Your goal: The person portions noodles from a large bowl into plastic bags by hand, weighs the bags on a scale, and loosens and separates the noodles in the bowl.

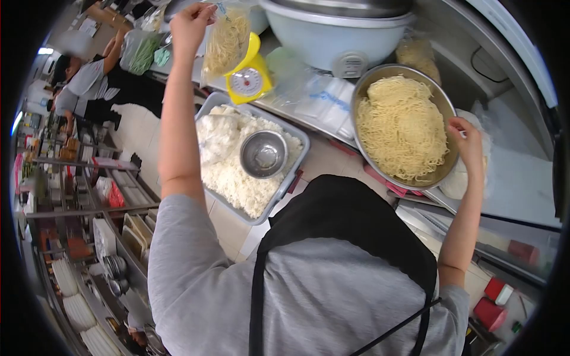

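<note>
One clear bag of noodles [228, 38] was pinched at its top by the closed fingers of the left hand [191, 28], just beside the yellow scale [247, 82]. Well to the right of the scale, a steel bowl [452, 155] heaped with pale noodles [407, 124] was met at its rim by the curled right hand [467, 141]; whether it was gripped could not be told. Nearer the body than the scale, a grey tub [304, 149] was filled with white rice [237, 193], on which a small metal bowl [264, 154] was set.
</note>
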